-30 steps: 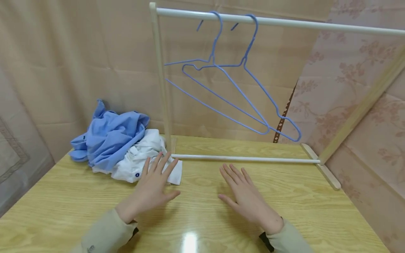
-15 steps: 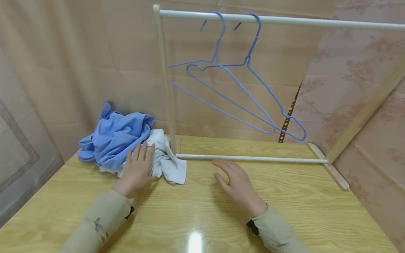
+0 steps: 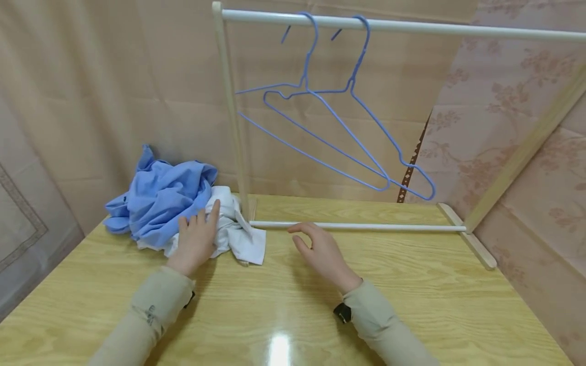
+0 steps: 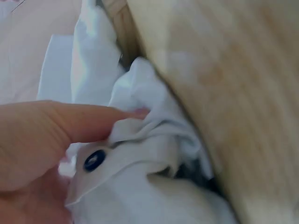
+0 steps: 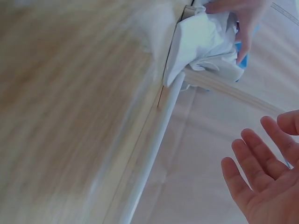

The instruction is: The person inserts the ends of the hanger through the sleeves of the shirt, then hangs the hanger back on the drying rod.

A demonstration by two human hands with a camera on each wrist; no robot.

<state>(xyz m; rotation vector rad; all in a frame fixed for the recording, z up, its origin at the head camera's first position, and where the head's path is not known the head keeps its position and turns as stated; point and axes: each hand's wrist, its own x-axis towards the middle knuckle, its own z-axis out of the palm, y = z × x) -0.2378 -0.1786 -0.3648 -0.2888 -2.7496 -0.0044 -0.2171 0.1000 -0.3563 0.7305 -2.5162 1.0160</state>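
My left hand (image 3: pixel 194 245) rests on a crumpled white garment (image 3: pixel 249 244) at the left of the table. Its index finger points straight ahead; the other fingers are partly bent into the cloth. In the left wrist view a digit presses among the folds near a dark blue button (image 4: pixel 95 160); most of the fingers are hidden there. Behind and left lies a bunched blue garment (image 3: pixel 169 195). My right hand (image 3: pixel 322 254) hovers before the rack's lower bar (image 3: pixel 389 226), right of the white cloth and apart from it. The right wrist view shows its fingers loosely spread, holding nothing.
Two blue wire hangers hang from the rack's white top bar (image 3: pixel 412 26). The rack's wooden left post (image 3: pixel 231 112) rises beside the garments; a wooden foot (image 3: pixel 471 244) stands at the right. Curtains close in the back of the wooden table (image 3: pixel 389 305).
My left hand has moved left from the white garment's front edge onto its folds, its fingers bending. My right hand has moved left toward the garment, its fingers more relaxed. The garments lie still.
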